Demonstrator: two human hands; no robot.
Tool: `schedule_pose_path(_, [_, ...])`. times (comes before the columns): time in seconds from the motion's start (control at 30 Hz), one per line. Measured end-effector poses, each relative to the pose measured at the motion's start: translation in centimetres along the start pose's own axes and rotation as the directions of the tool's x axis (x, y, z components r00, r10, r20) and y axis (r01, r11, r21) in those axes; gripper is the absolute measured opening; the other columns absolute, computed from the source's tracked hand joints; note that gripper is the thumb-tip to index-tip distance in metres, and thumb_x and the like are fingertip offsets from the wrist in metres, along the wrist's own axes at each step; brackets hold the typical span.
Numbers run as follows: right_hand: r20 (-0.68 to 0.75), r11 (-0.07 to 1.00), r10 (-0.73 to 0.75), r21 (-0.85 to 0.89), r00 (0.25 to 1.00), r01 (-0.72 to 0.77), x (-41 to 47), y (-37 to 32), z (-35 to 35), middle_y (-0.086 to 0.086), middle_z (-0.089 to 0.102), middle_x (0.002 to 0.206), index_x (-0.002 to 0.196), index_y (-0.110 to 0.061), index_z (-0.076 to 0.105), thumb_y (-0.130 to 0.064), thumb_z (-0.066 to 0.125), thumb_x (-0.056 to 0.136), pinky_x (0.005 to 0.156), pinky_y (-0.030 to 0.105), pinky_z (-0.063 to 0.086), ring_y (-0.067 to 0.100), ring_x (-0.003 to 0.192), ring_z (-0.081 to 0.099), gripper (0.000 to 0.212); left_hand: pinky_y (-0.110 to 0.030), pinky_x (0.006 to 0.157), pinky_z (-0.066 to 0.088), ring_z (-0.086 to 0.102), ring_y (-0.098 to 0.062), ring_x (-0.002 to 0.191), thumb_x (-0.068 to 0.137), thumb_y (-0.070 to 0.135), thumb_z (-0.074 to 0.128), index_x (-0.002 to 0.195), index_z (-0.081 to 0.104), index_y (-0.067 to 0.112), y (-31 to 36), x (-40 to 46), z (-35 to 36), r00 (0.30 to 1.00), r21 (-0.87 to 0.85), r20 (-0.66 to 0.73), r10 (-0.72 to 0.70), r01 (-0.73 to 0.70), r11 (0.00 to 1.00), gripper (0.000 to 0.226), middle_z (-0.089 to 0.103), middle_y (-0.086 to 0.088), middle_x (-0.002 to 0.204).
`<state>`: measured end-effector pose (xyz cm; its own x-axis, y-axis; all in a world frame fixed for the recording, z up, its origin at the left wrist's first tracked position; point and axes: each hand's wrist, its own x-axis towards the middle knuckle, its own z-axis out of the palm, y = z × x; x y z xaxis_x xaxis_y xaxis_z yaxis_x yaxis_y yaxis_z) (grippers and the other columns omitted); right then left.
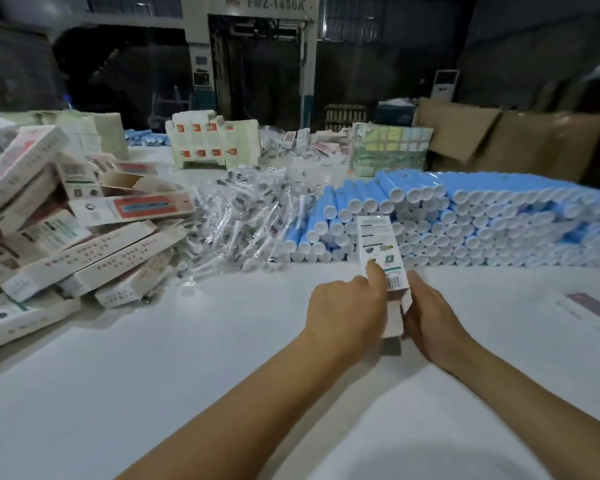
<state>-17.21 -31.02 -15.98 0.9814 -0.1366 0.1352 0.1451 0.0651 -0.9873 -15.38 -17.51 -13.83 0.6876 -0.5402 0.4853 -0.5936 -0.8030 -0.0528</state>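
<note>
Printed carton (381, 251) above white table (222, 341), long axis running away toward blue tubes (499, 216); left hand (347, 306) and right hand (430, 317) both pinch its near, open-flap end

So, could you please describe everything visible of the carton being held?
The carton is a long, narrow white cardboard box with printed text, a green stripe and a barcode on its upper face. Its near end flap looks open. The left hand and right hand grip it from either side above the white table.
</note>
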Motion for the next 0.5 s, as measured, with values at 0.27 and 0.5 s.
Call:
schedule_pose_path(0.27, [0.028, 0.988, 0.122, 0.096, 0.992, -0.125, 0.7, 0.5, -0.5, 0.005, 0.073, 0.088, 0.088, -0.026, 0.078, -0.014, 0.043, 0.090, 0.067, 0.034, 0.047, 0.021, 0.078, 0.067, 0.037, -0.032, 0.048, 0.018, 0.062, -0.032, 0.085, 0.095, 0.033, 0.041, 0.148, 0.018, 0.013, 0.3, -1.3, 1.3, 0.999, -0.093, 0.019, 0.041, -0.039, 0.995, 0.061, 0.063, -0.004, 0.115])
schedule_pose_path(0.5, [-0.239, 0.994, 0.070, 0.101, 0.968, -0.047, 1.0, -1.0, -1.9, 0.013, 0.074, 0.093, 0.102, -0.006, 0.070, -0.008, 0.052, 0.093, 0.068, 0.034, 0.056, 0.026, 0.082, 0.070, 0.020, -0.027, 0.053, 0.044, 0.064, -0.026, 0.078, 0.082, 0.042, 0.047, 0.109, 0.068, 0.012, -1.4, -2.3, -0.6, 0.961, -0.242, -0.261, 0.093, -0.158, 0.957, 0.045, 0.068, -0.002, 0.090])
